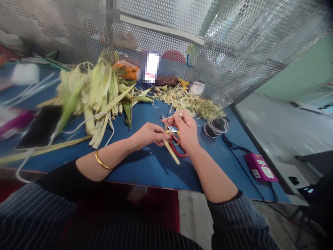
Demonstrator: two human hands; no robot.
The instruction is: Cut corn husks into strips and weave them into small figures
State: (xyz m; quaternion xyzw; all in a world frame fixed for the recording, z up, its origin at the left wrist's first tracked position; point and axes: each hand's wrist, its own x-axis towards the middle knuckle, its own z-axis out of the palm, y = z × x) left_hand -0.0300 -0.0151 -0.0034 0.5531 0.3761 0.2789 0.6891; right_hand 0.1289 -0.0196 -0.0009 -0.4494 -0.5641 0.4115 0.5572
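Between both hands is a narrow, pale corn husk strip [172, 153], its lower end slanting down to the right. My left hand [148, 135] pinches it near the middle, fingers closed. My right hand [187, 131] is also closed, with thumb and finger pinching the upper part of the strip. A pair of scissors [180, 153] with red handles shows just under the hands, blades toward the back. Whether it lies on the table or touches my right hand, I cannot tell. Left of the hands is a large pile of corn husks [100, 86].
Shredded husk scraps [189, 100] lie along the back of the blue table [145, 166]. To the right are a spool of cord [215, 127] and a purple power box [261, 167] with a black cable. A phone [39, 126] with a white cable lies at left. Perforated metal mesh [161, 38] stands behind.
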